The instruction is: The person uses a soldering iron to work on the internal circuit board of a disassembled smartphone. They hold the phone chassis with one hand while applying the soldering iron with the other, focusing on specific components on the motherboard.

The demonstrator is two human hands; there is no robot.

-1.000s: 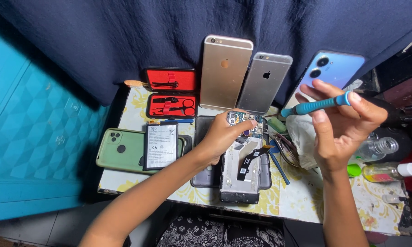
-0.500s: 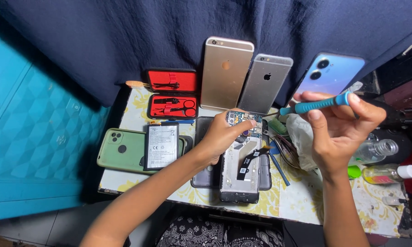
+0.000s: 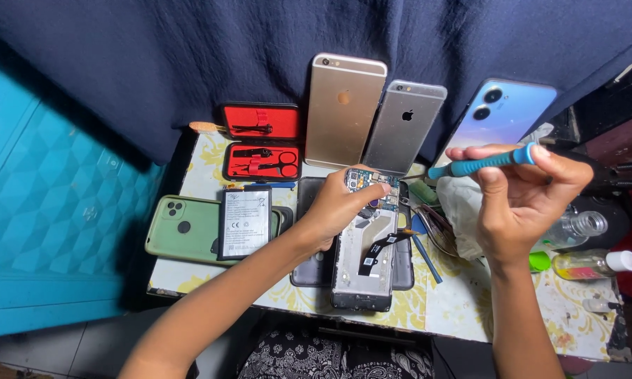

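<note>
An opened phone [image 3: 364, 263] with its back off lies on the small table [image 3: 442, 309], circuit board and a black flex cable exposed. My left hand [image 3: 340, 207] rests on its upper left part, fingers curled over the board near the top. My right hand [image 3: 523, 196] is raised to the right of the phone and holds a blue screwdriver [image 3: 481, 163] by its handle, the tip pointing left and clear of the phone.
A gold phone [image 3: 344, 109], a grey phone [image 3: 406, 126] and a blue phone [image 3: 498, 116] lean on the dark curtain. A red tool case [image 3: 261, 140], a green phone [image 3: 183, 228] with a black battery [image 3: 244, 221] lie left. Small bottles [image 3: 596, 261] stand right.
My right hand with the screwdriver has shifted slightly left and lower, fingers regripping the handle. My left hand has stayed on the opened phone.
</note>
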